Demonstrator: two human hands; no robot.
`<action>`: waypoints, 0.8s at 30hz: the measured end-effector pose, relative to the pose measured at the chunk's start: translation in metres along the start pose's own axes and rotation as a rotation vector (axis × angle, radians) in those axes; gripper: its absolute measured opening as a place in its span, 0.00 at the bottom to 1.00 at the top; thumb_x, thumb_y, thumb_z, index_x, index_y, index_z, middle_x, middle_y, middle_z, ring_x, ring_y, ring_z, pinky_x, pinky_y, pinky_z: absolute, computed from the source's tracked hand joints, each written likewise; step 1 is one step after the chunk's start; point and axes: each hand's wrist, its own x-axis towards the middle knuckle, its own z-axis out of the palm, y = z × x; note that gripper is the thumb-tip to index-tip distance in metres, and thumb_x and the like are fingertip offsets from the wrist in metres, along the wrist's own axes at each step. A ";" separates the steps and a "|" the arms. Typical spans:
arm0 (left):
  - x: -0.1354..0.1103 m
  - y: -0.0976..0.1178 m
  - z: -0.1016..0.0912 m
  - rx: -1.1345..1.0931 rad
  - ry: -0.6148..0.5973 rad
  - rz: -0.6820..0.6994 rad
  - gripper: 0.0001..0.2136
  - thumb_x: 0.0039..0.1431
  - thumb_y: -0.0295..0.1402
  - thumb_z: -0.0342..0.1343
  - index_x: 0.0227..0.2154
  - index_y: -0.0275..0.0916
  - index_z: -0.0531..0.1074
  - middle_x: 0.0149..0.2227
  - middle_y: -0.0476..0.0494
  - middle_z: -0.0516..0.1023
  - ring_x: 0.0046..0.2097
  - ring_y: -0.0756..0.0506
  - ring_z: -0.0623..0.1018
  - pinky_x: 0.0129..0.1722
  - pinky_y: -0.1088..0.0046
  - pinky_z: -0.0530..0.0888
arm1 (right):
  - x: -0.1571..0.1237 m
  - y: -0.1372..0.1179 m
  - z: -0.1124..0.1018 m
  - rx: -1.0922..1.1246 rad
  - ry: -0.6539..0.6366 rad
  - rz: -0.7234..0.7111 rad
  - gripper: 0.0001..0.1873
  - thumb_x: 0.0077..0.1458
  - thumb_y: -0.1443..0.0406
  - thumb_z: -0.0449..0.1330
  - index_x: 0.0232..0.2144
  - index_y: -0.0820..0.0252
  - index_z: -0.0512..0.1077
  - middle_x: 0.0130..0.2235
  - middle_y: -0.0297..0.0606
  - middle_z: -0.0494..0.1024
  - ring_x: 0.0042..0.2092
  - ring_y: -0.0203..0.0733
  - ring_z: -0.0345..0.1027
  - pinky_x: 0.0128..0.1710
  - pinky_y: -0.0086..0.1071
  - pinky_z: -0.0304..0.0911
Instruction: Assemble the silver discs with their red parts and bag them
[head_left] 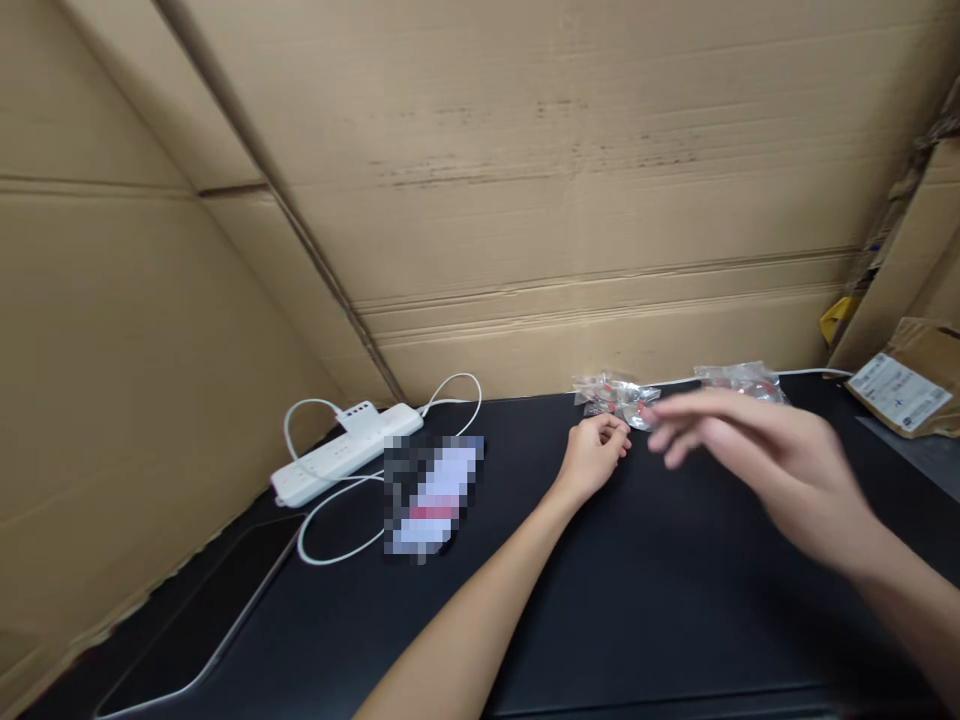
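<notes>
Close to the back of the black table, clear plastic bags point(615, 392) with small red bits inside lie crumpled together. My left hand point(595, 455) rests at their front edge, fingers curled in and thumb against them. What it grips, if anything, is too small to make out. To its right, my right hand point(765, 455) hangs above the table, smeared by motion. Its fingers are stretched out, with nothing seen in them. Behind it another clear plastic bag point(742, 380) is partly covered by the hand.
On the left stand a white power strip point(349, 455), a looping white cable point(341, 558) and a dark flat tablet-like device point(210, 620). A pixelated object point(435, 500) lies beside them. A labelled brown package point(907, 385) sits at right. Cardboard walls point(525, 220) enclose the black table point(660, 610).
</notes>
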 end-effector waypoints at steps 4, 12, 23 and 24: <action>0.002 -0.002 -0.002 0.059 0.045 -0.007 0.08 0.60 0.33 0.52 0.34 0.36 0.74 0.28 0.44 0.79 0.28 0.48 0.77 0.25 0.75 0.72 | 0.036 0.099 0.023 -0.305 0.009 0.122 0.14 0.60 0.60 0.56 0.45 0.59 0.74 0.42 0.45 0.77 0.38 0.47 0.73 0.42 0.42 0.69; -0.003 0.008 -0.004 0.326 0.202 0.041 0.05 0.56 0.27 0.54 0.30 0.39 0.75 0.31 0.44 0.79 0.34 0.44 0.76 0.39 0.67 0.70 | 0.023 0.195 0.049 -0.271 0.056 0.288 0.15 0.57 0.61 0.56 0.45 0.60 0.70 0.39 0.45 0.77 0.31 0.43 0.69 0.40 0.42 0.67; -0.001 0.005 -0.003 0.306 0.218 0.073 0.19 0.55 0.41 0.61 0.47 0.37 0.73 0.45 0.36 0.77 0.47 0.38 0.74 0.50 0.58 0.69 | 0.029 0.148 0.033 0.261 0.079 0.372 0.13 0.55 0.55 0.60 0.32 0.58 0.67 0.34 0.41 0.79 0.35 0.42 0.76 0.37 0.38 0.73; 0.000 0.005 -0.003 0.204 0.190 0.062 0.19 0.54 0.41 0.62 0.45 0.37 0.73 0.44 0.36 0.77 0.46 0.39 0.74 0.50 0.59 0.70 | 0.029 0.139 0.033 0.370 0.126 0.398 0.14 0.53 0.55 0.62 0.31 0.59 0.67 0.34 0.41 0.79 0.35 0.42 0.76 0.39 0.38 0.73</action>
